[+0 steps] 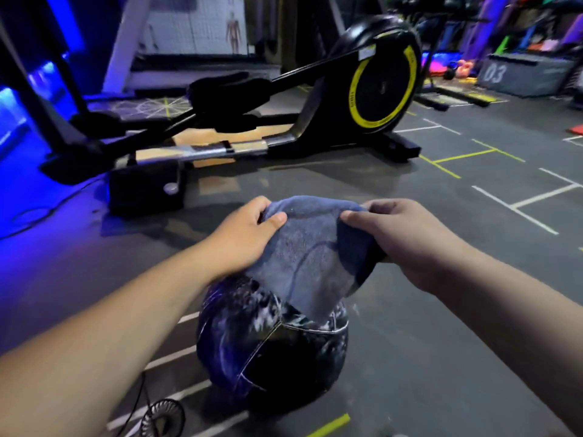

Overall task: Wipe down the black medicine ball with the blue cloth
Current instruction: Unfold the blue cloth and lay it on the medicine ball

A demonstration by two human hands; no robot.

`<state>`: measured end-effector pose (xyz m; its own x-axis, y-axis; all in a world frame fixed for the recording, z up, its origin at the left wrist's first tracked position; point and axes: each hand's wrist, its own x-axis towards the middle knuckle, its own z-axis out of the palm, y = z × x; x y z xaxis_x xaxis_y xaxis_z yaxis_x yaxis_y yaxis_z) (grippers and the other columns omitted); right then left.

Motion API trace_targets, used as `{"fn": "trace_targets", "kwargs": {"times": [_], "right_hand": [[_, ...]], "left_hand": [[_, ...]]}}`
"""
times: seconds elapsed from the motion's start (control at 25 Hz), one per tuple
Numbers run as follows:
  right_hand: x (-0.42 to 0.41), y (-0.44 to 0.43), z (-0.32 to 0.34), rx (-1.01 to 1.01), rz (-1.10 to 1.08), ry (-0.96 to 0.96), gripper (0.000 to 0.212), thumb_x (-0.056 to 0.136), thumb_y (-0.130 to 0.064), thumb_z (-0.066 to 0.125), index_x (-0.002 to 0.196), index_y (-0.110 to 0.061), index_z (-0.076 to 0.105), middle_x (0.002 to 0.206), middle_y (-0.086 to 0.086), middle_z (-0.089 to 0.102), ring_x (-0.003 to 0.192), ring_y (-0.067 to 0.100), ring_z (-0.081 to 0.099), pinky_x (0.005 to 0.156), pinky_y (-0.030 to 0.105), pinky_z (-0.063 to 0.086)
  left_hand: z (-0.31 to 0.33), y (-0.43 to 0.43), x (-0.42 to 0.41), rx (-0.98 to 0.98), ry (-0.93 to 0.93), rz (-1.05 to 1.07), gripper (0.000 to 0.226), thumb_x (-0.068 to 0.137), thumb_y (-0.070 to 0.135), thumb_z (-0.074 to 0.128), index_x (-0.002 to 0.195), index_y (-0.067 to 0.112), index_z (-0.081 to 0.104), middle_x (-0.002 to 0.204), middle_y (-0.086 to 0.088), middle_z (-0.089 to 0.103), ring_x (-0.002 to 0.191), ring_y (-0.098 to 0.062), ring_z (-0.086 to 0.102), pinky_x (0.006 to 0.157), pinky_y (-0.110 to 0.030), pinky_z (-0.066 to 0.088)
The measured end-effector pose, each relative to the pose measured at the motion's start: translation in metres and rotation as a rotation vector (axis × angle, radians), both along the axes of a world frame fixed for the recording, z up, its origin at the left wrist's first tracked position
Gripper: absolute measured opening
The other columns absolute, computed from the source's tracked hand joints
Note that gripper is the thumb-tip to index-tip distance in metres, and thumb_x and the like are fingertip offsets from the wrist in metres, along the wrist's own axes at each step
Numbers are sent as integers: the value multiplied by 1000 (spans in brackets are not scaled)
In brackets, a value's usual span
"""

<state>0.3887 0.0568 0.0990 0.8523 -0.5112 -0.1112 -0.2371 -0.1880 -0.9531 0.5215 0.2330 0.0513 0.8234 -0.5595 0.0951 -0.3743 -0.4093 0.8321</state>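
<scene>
On the floor (441, 310) sits one ball (271, 345), one cloth (309, 247) draped over its top. Left hand (243, 238) and right hand (407, 238) each pinch a cloth corner; one rower (315, 115) stands behind.

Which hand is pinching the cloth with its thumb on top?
The left hand: its thumb presses down on the blue cloth. The right hand grips the other edge with curled fingers.
</scene>
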Motion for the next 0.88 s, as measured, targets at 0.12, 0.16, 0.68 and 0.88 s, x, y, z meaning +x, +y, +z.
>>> {"fn": "trace_targets", "kwargs": {"times": [0.12, 0.16, 0.68, 0.88], "right_hand": [[18, -1, -18, -62, 18, 56, 23, 73, -28, 81, 73, -16, 62, 67, 5, 61, 62, 19, 54, 61, 33, 43], [23, -2, -21, -82, 31, 64, 27, 68, -30, 84, 72, -18, 60, 66, 4, 61, 61, 18, 55, 61, 32, 43], [67, -3, -119, -826, 608, 227, 23, 89, -33, 62, 107, -20, 62, 101, 2, 67, 104, 20, 57, 89, 27, 43], [72, 5, -125, -732, 595, 200, 35, 79, -23, 68, 113, -32, 62, 76, -8, 65, 80, 18, 63, 78, 29, 52]], "left_hand": [[-10, 8, 20, 4, 25, -22, 21, 96, 32, 56, 80, 18, 53, 69, 6, 52, 62, -9, 43, 58, -29, 35], [-11, 12, 24, -6, 66, -51, 19, 95, 30, 57, 84, 15, 56, 69, 5, 55, 61, -8, 46, 57, -27, 37], [-76, 60, 69, 579, -55, -57, 16, 77, 35, 77, 87, 28, 66, 86, 13, 68, 88, -13, 65, 78, -31, 51], [-54, 52, 56, 732, -141, -149, 28, 72, 34, 78, 81, 17, 59, 77, 6, 57, 72, -17, 53, 61, -31, 41]]}}
